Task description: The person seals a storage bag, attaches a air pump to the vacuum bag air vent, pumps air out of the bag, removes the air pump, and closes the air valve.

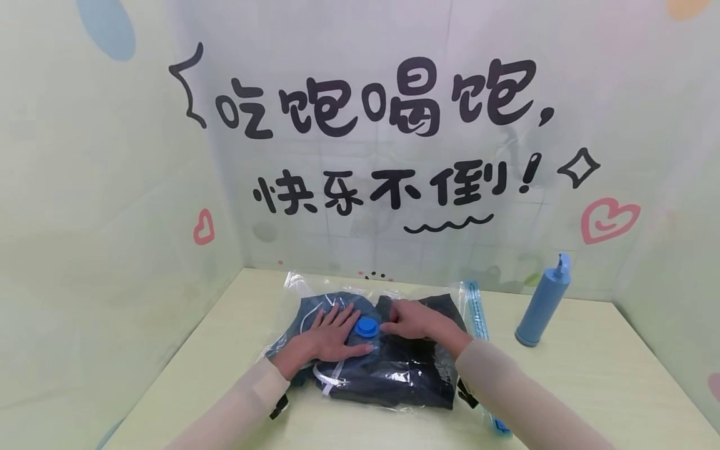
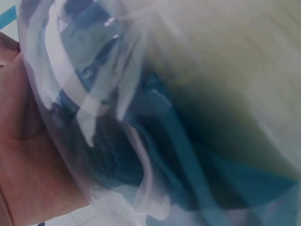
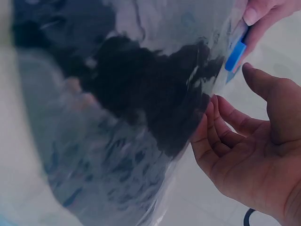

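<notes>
A clear plastic vacuum storage bag [image 1: 295, 284] lies on the table, with folded blue clothes [image 1: 315, 307] on its left side and dark clothes [image 1: 394, 381] on its right. Its round blue valve [image 1: 367, 327] sits near the middle. With fingers spread, my left hand [image 1: 335, 337] presses flat on the bag left of the valve. My right hand [image 1: 416, 320] is just right of the valve. In the right wrist view, its loosely bent fingers [image 3: 221, 127] touch the film, while the thumb [image 3: 258, 80] points toward the valve [image 3: 235, 56] without touching it.
A blue hand pump [image 1: 542, 306] stands upright on the table [image 1: 596, 375], right of the bag. The bag's blue zip edge [image 1: 478, 312] runs along its right side. Printed walls [image 1: 360, 250] close off the back and sides.
</notes>
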Demonstrator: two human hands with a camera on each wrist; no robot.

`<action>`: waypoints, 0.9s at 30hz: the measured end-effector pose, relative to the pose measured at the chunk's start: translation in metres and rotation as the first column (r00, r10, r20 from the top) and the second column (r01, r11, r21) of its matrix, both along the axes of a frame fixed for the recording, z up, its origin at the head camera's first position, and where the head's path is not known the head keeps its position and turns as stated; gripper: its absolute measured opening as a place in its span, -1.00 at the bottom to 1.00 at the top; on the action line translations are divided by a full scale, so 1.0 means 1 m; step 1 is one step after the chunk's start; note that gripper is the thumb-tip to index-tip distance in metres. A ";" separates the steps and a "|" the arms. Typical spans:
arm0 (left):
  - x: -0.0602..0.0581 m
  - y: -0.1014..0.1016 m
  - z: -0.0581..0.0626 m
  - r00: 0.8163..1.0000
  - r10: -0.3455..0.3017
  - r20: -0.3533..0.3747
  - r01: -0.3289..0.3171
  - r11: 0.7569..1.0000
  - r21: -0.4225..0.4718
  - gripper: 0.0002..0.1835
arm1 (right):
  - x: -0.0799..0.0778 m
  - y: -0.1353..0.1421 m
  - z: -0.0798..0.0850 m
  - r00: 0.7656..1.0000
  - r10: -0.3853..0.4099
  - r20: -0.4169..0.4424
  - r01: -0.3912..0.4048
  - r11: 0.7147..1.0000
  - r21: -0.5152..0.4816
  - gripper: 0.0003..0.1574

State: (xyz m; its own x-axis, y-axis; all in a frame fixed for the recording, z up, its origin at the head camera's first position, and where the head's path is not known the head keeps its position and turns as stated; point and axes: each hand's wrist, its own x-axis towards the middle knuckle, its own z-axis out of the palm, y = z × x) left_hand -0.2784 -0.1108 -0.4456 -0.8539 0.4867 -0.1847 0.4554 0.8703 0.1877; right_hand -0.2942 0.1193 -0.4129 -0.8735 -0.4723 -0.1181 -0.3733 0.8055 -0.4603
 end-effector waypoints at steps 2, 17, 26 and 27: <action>0.000 0.000 0.000 1.000 0.005 0.002 -0.005 1.000 -0.010 0.03 | -0.003 -0.006 -0.005 1.000 -0.003 -0.008 0.003 1.000 0.009 -0.66; 0.003 0.001 -0.003 1.000 -0.010 -0.009 0.010 1.000 0.013 0.00 | -0.006 -0.042 -0.032 0.986 -0.048 -0.160 0.070 0.989 0.133 -0.37; 0.003 -0.002 -0.007 1.000 -0.010 -0.013 0.010 1.000 0.022 0.00 | -0.002 -0.046 -0.039 0.984 0.009 -0.176 0.004 0.997 0.072 -0.59; 0.003 -0.002 -0.008 1.000 -0.009 -0.013 0.009 1.000 0.020 0.00 | -0.001 -0.046 -0.039 0.984 0.012 -0.180 0.002 0.997 0.076 -0.59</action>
State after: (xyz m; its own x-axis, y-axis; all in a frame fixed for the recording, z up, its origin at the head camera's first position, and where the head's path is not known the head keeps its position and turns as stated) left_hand -0.2751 -0.1130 -0.4535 -0.8516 0.4982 -0.1632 0.4661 0.8620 0.1993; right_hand -0.2955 0.0730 -0.4519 -0.8814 -0.4724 0.0053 -0.4485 0.8333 -0.3231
